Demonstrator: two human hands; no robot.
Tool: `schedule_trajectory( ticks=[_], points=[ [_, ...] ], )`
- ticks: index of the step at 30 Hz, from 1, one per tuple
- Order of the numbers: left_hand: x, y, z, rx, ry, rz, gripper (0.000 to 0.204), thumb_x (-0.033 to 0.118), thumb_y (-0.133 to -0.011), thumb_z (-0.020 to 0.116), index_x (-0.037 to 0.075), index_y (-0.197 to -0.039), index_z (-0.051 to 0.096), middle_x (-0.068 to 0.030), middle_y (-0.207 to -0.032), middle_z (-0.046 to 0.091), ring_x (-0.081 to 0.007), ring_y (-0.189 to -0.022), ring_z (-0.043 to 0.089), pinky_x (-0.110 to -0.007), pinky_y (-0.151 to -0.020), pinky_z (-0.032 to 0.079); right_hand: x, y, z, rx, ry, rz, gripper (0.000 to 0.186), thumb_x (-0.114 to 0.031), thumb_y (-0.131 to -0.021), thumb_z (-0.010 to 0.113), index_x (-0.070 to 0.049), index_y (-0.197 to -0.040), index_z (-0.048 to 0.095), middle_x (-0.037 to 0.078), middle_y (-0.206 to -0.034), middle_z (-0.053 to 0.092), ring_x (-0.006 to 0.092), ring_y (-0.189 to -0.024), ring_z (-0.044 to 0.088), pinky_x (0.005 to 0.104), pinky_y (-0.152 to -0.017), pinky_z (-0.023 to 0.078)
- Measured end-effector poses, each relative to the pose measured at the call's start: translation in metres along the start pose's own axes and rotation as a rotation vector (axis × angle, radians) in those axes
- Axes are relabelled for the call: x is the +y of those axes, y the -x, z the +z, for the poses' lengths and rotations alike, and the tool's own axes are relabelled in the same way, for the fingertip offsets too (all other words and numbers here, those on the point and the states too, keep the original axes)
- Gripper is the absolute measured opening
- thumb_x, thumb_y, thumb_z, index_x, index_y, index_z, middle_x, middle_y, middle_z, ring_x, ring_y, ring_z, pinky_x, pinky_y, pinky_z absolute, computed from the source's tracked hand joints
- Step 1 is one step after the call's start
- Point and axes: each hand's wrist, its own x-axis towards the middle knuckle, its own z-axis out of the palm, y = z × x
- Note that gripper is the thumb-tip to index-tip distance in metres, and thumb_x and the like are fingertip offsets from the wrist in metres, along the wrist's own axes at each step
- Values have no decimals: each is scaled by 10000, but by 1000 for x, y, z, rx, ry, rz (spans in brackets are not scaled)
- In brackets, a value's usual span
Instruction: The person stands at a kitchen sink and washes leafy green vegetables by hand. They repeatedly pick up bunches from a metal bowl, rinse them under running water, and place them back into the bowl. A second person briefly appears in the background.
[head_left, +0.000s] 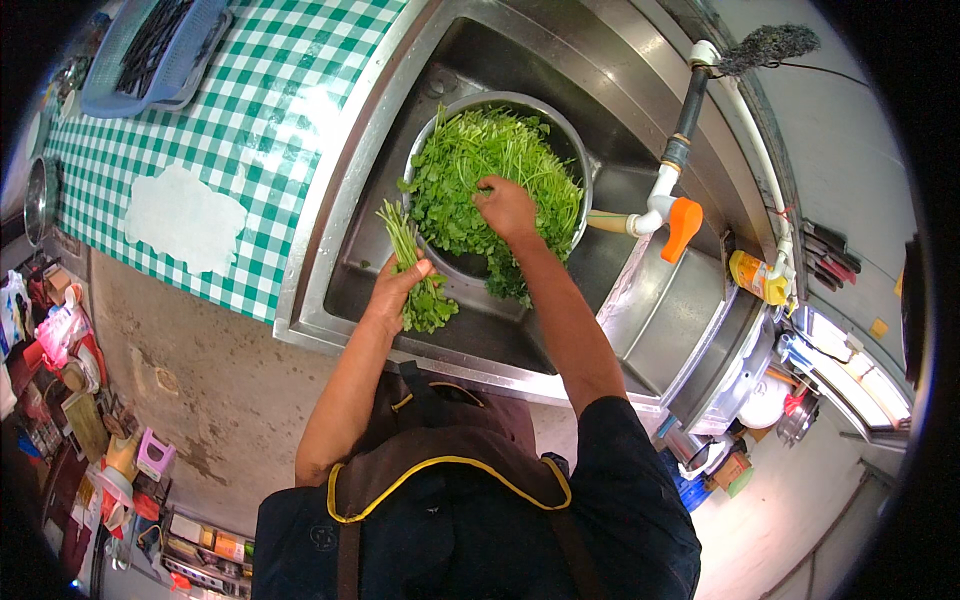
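While your left hand (398, 285) grips a bunch of leafy green stems (412, 270) upright over the stainless sink (340, 270), your right hand (505, 205) presses, fingers curled, into loose greens (470, 160) filling the round metal bowl (575, 150). Open basin lies nearer you.

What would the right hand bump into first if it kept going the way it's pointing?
The right hand points into the metal bowl in the sink and already touches the leafy greens. Going on, it would likely push through them to the bowl's bottom, though depth is unclear.
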Motion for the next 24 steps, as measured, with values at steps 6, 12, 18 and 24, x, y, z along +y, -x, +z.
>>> schedule_trajectory(
  ticks=[6, 12, 18, 24],
  points=[
    [2, 5, 3, 1, -16, 17, 364, 143, -853, 737, 70, -1156, 550, -83, -964, 641, -219, -893, 638, -383, -751, 560, 4, -12, 18, -131, 45, 141, 199, -221, -801, 697, -93, -954, 699, 125, -838, 689, 257, -754, 659, 370, -686, 497],
    [0, 2, 1, -8, -26, 8, 367, 136, -845, 748, 65, -1152, 559, -76, -976, 635, -204, -912, 635, -379, -775, 560, 25, -10, -7, -104, -784, 188, 116, -176, -821, 719, -79, -870, 677, -4, -736, 619, 133, -670, 566, 339, -604, 462],
    [3, -1, 5, -14, -13, 11, 398, 204, -826, 781, 96, -1166, 605, -64, -954, 672, -191, -929, 645, -366, -772, 551, 5, 9, -50, -189, -1081, 350, 97, -159, -870, 676, -87, -857, 612, -45, -658, 520, 55, -503, 405, 253, -456, 289],
    [19, -3, 12, -73, -26, 31, 361, 203, -850, 756, 114, -1164, 601, -53, -958, 663, -181, -913, 626, -363, -764, 552, -10, 52, -61, -323, -1291, 414, 118, -193, -895, 659, -98, -886, 589, -30, -665, 541, 49, -475, 399, 240, -431, 287]
  ],
)
